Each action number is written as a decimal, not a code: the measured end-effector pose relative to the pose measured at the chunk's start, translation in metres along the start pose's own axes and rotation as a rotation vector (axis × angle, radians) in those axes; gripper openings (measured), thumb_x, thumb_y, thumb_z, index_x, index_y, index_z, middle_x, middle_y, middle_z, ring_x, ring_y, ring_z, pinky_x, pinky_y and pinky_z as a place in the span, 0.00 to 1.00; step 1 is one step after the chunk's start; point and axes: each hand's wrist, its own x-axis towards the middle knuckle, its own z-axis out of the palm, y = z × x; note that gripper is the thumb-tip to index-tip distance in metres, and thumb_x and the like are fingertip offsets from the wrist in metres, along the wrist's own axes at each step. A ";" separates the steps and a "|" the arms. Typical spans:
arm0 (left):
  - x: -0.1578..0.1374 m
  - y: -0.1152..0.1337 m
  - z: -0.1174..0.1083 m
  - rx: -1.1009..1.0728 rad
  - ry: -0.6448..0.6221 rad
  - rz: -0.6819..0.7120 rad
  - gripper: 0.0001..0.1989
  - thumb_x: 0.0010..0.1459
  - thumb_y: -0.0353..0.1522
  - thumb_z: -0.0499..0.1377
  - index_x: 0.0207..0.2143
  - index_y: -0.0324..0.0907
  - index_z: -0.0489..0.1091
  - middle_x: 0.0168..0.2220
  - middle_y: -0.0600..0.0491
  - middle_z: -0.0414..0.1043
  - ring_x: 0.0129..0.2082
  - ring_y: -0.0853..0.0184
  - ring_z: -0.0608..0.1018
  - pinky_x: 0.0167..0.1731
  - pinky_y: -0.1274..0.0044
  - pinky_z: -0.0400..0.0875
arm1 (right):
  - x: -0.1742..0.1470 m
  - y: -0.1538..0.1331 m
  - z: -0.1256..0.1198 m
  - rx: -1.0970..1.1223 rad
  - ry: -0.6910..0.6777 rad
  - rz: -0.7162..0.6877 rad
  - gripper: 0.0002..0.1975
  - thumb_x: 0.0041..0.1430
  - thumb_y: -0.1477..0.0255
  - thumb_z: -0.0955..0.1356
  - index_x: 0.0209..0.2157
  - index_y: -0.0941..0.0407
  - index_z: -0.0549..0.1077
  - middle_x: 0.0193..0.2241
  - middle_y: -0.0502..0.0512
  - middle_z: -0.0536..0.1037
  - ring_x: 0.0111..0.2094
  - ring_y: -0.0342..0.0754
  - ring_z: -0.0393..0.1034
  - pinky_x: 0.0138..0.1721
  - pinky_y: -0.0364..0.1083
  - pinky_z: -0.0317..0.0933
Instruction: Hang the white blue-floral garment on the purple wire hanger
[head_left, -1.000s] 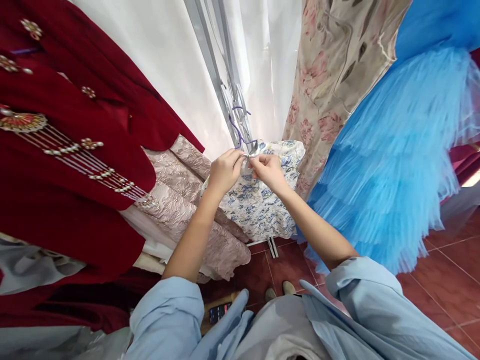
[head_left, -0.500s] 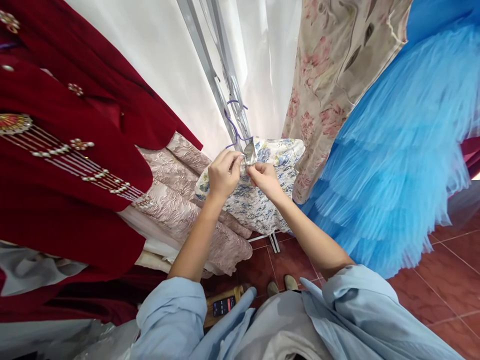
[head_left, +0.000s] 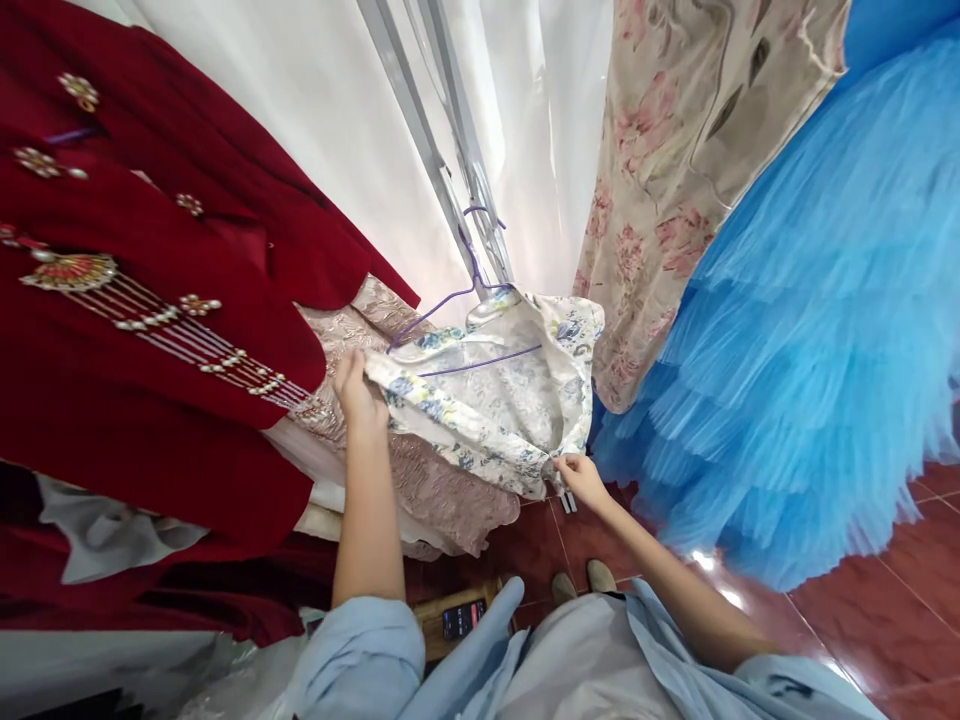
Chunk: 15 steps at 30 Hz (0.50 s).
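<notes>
A white dress with blue and yellow flowers (head_left: 465, 440) hangs in front of me, its front pulled open so the plain inner side shows. My left hand (head_left: 360, 390) is closed on the dress's left shoulder edge, drawn away from the hanger. Lower down, my right hand (head_left: 581, 478) pinches the cloth at the bottom of the opening. The purple hanger (head_left: 442, 302) has its left arm bare, while its right end still sits inside the garment. Its hook is on a grey metal stand (head_left: 454, 140).
Dark red velvet garments with beads (head_left: 187, 300) and a pink brocade one (head_left: 442, 490) hang at left. A beige floral garment (head_left: 637, 200) and a blue tulle dress (head_left: 810, 300) hang at right. Below, a phone (head_left: 463, 618) lies on a wooden surface above red floor tiles (head_left: 862, 620).
My hands have moved apart, the left to the left and the right downward. The dress front has opened, and its left shoulder has come off the hanger's arm.
</notes>
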 end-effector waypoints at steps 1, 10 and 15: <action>-0.012 -0.014 -0.005 -0.051 0.006 -0.112 0.14 0.60 0.42 0.56 0.33 0.41 0.72 0.30 0.51 0.72 0.35 0.63 0.76 0.41 0.71 0.71 | -0.003 0.002 0.003 0.033 -0.020 -0.004 0.19 0.57 0.56 0.64 0.20 0.55 0.66 0.13 0.48 0.66 0.18 0.45 0.62 0.23 0.43 0.54; -0.185 -0.035 0.063 -0.117 -0.218 -0.238 0.20 0.58 0.51 0.62 0.34 0.43 0.72 0.32 0.52 0.71 0.34 0.66 0.74 0.37 0.76 0.69 | -0.002 -0.094 0.004 0.055 -0.270 -0.575 0.24 0.53 0.66 0.72 0.51 0.59 0.71 0.47 0.61 0.77 0.49 0.56 0.71 0.50 0.51 0.65; -0.200 -0.021 0.070 -0.079 -0.663 -0.248 0.22 0.62 0.54 0.58 0.39 0.44 0.69 0.34 0.51 0.72 0.32 0.65 0.76 0.37 0.73 0.71 | -0.008 -0.132 -0.057 -0.101 -0.472 -0.508 0.08 0.60 0.71 0.64 0.27 0.58 0.69 0.23 0.48 0.69 0.26 0.43 0.61 0.29 0.42 0.57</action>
